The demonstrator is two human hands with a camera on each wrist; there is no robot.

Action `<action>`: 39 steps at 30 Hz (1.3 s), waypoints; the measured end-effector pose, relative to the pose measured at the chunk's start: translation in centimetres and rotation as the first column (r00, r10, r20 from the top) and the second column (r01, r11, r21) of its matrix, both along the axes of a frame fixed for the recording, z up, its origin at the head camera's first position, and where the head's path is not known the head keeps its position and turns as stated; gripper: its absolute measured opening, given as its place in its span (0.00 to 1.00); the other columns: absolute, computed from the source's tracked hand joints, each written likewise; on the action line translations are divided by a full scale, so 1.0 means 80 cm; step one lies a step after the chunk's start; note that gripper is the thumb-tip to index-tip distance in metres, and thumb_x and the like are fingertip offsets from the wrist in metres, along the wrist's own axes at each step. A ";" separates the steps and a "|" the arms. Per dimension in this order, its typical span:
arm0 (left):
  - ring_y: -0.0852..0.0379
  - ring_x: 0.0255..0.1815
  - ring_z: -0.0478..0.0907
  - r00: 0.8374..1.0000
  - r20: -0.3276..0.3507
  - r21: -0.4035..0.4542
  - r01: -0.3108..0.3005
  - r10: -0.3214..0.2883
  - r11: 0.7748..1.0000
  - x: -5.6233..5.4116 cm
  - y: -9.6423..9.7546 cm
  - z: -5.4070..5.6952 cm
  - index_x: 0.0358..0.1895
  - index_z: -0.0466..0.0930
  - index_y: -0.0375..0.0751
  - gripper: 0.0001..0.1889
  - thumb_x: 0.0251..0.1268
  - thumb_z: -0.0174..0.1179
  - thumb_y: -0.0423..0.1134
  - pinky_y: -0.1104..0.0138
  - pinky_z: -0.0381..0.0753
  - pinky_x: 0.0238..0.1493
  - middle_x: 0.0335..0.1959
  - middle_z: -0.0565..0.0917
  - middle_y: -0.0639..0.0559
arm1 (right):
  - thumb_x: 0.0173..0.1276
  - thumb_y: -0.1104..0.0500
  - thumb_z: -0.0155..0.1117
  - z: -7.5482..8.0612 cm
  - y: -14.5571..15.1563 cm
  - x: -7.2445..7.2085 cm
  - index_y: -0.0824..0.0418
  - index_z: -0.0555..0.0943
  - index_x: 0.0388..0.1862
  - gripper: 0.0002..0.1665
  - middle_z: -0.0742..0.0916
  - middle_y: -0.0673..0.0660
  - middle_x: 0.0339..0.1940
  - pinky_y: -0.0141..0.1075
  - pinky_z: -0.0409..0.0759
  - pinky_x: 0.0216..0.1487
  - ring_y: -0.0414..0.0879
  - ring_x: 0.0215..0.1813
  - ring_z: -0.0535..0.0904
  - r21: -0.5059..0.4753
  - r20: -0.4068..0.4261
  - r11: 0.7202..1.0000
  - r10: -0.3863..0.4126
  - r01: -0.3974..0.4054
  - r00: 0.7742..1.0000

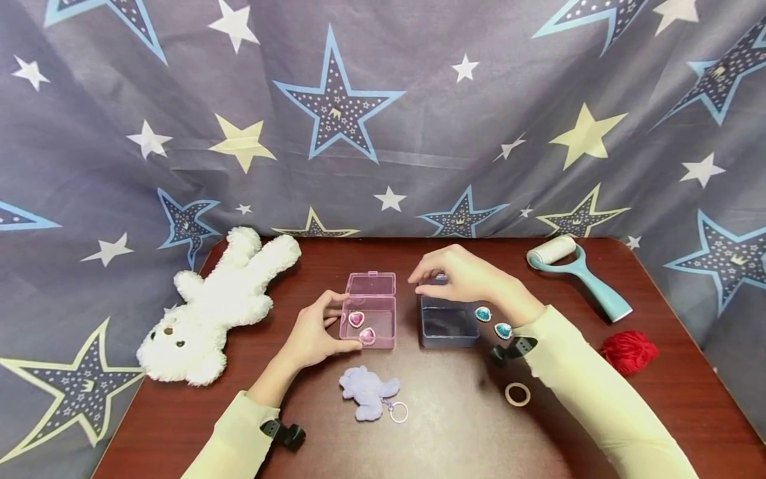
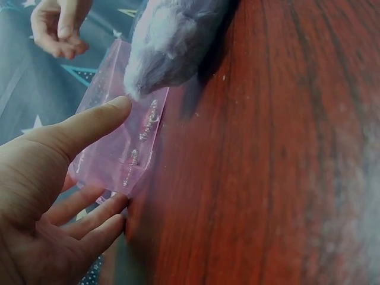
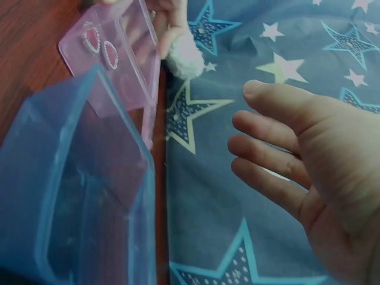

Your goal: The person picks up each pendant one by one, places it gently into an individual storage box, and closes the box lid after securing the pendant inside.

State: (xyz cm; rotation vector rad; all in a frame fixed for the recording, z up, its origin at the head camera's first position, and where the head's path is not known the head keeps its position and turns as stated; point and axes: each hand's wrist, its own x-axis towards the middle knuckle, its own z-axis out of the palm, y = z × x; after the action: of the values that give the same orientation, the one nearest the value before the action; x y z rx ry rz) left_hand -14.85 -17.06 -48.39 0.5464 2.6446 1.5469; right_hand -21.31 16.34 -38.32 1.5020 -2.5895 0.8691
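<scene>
A clear pink plastic box [image 1: 390, 326] stands with its lid raised at the back. Inside it lie two pink heart-shaped jewels [image 1: 356, 319] with silvery edges. My left hand [image 1: 315, 332] holds this box from the left, thumb along its front wall and fingers at the side and back. Beside it is a clear dark-blue box [image 1: 450, 340], also with its lid up. Over the back of that box hovers my right hand [image 1: 457, 274], fingers loosely bent and nothing in them. Two blue heart-shaped jewels [image 1: 483, 314] lie right of the blue box, near the right forearm.
A purple plush keychain [image 1: 366, 392] lies in front of the pink box. The white plush bear [image 1: 218, 299] is at left. At right are a lint roller [image 1: 589, 276], red yarn [image 1: 630, 352] and a wooden ring [image 1: 517, 394]. A star-patterned curtain [image 1: 419, 173] hangs behind the table.
</scene>
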 end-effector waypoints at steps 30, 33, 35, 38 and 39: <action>0.41 0.61 0.87 1.000 0.016 0.004 -0.007 0.007 1.000 0.001 -0.001 0.001 0.63 0.76 0.38 0.44 0.37 0.91 0.36 0.48 0.87 0.66 0.66 0.84 0.38 | 0.63 0.67 0.78 -0.025 0.155 0.031 0.54 0.91 0.47 0.15 0.93 0.49 0.43 0.44 0.89 0.44 0.44 0.44 0.90 0.069 -0.133 0.963 -0.249 0.260 0.959; 0.41 0.61 0.87 1.000 0.014 0.003 -0.007 0.007 1.000 0.001 0.000 0.002 0.64 0.76 0.39 0.45 0.37 0.91 0.37 0.48 0.87 0.66 0.66 0.84 0.38 | 0.61 0.67 0.79 -0.030 0.163 0.036 0.53 0.91 0.46 0.16 0.93 0.48 0.42 0.41 0.88 0.43 0.43 0.42 0.89 0.065 -0.157 0.961 -0.255 0.267 0.954; 0.41 0.61 0.87 1.000 0.014 -0.001 -0.009 0.009 1.000 0.001 0.000 0.003 0.65 0.76 0.39 0.46 0.37 0.91 0.37 0.48 0.87 0.66 0.66 0.84 0.39 | 0.59 0.68 0.80 -0.033 0.168 0.039 0.54 0.91 0.45 0.16 0.93 0.48 0.42 0.41 0.88 0.43 0.43 0.43 0.89 0.068 -0.176 0.959 -0.259 0.274 0.950; 0.41 0.61 0.87 1.000 0.013 -0.006 -0.010 0.010 1.000 0.002 -0.001 0.001 0.64 0.76 0.39 0.45 0.38 0.90 0.37 0.47 0.87 0.66 0.66 0.84 0.38 | 0.58 0.67 0.81 -0.039 0.175 0.044 0.54 0.91 0.44 0.16 0.92 0.48 0.42 0.41 0.87 0.44 0.42 0.43 0.89 0.082 -0.210 0.955 -0.262 0.284 0.942; 0.41 0.61 0.87 1.000 0.012 -0.007 -0.010 0.010 1.000 0.002 -0.001 0.001 0.64 0.76 0.39 0.45 0.38 0.90 0.37 0.47 0.87 0.66 0.66 0.84 0.38 | 0.58 0.67 0.81 -0.040 0.177 0.046 0.54 0.91 0.44 0.16 0.92 0.48 0.42 0.41 0.87 0.45 0.43 0.44 0.89 0.086 -0.218 0.955 -0.261 0.285 0.940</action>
State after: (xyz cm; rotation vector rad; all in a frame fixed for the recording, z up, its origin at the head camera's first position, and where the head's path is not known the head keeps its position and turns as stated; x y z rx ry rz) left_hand -14.70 -17.12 -48.34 0.5222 2.6472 1.5385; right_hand -17.66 30.49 -41.55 1.1412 -2.6441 0.5141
